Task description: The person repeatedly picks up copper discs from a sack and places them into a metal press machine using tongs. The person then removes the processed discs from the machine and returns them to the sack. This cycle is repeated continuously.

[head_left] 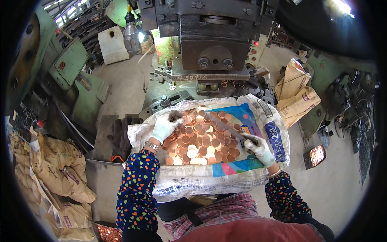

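Round copper-coloured discs (205,139) lie in a loose pile on a white woven plastic sack (177,177) with blue printing. At the pile's upper left is my left hand (166,126), in a pale glove with dark, soiled fingertips. Its fingers curl together beside the discs; whatever they may hold is hidden. My right hand (259,150), gloved likewise, is closed around the near end of a long thin grey metal strip (225,128). The strip slants over the discs to the far side of the pile.
Just beyond the sack stands a heavy press (213,52) with bolted die parts (207,85). Brown paper sacks (60,169) are piled at left, others (298,97) at right. A dark glove (121,135) lies left of the sack. A lamp (133,36) hangs beside the press.
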### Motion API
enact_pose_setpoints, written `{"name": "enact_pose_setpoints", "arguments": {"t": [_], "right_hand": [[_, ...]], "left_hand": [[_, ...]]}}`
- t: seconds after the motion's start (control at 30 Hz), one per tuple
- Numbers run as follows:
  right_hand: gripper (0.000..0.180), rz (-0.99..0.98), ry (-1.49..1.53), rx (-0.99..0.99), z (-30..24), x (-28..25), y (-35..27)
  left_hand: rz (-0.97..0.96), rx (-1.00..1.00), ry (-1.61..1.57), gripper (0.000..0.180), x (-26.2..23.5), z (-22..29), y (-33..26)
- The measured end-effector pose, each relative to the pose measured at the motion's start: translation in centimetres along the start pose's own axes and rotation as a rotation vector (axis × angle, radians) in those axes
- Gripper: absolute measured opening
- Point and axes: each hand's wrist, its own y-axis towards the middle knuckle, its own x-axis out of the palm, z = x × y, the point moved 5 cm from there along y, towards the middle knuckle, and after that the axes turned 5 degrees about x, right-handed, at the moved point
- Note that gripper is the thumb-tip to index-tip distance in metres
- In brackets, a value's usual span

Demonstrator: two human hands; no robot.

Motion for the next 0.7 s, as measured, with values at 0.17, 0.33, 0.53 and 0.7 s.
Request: {"name": "enact_pose_setpoints", "arguments": {"t": [0.17, 0.33, 0.53, 0.7], "right_hand": [[0.051, 0.001, -0.01, -0.031, -1.4, -2.2, 1.4], [0.039, 0.152, -0.562, -0.181, -4.9, -6.6, 4.9], [0.036, 0.266, -1.094, -0.306, -8.0, -9.0, 12.0], [0.032, 0.324, -1.377, -0.507, -9.4, -7.0, 16.7]], "left_hand": [[0.1, 0.007, -0.063, 0.02, -0.3, -0.6, 0.2], [0.159, 0.008, -0.146, 0.016, -0.4, 0.6, 0.3], [0.113, 0.061, -0.134, 0.015, -0.7, 4.2, 3.3], [0.234, 0.193, -0.15, 0.018, -0.5, 5.5, 8.0]]}}
